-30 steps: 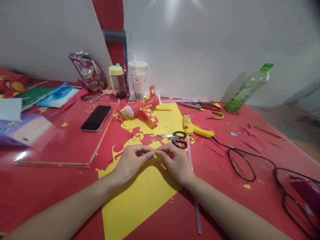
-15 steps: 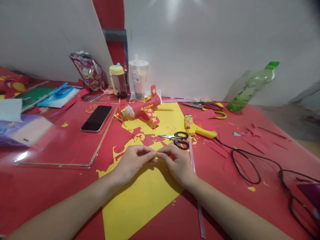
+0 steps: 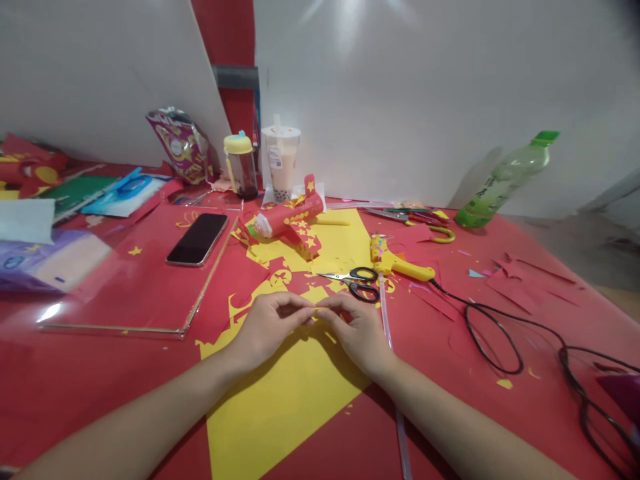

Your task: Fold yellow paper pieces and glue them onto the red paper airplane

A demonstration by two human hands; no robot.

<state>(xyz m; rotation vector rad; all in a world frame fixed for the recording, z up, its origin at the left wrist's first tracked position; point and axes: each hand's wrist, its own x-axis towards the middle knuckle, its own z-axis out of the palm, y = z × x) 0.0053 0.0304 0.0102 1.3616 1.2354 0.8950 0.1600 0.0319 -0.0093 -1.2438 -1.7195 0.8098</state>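
Left hand [image 3: 265, 330]: its thumb and forefinger are pinching a small yellow piece [image 3: 319, 309], while the other fingers are curling underneath, partly hidden.
Right hand [image 3: 361, 331]: its thumb and forefinger are gripping the same piece from the right, the tips almost meeting the left ones.
Yellow piece: it is sitting between both sets of fingertips, over the far part of the yellow sheet [image 3: 280, 400]; the two-handed pinch is probably giving fine control over something so small.
Scissors [image 3: 349, 277]: they are lying just beyond the right hand, blades pointing left, presumably where they are easy to pick up.
Glue gun [image 3: 413, 270]: it is resting right of the scissors, its cord [image 3: 475, 307] looping off to the right, perhaps so that the hands have room.
Red model [image 3: 295, 217]: it is lying on the far side, wearing yellow stars; small letters are showing on its side, too blurred to read.
Phone [image 3: 197, 239]: it is lying dark on the left.
Cup [image 3: 281, 160]: it is standing far off, bearing a white label with a square code, its print too small.
Bottle [image 3: 505, 180]: at far right it is showing dark, unreadable characters.
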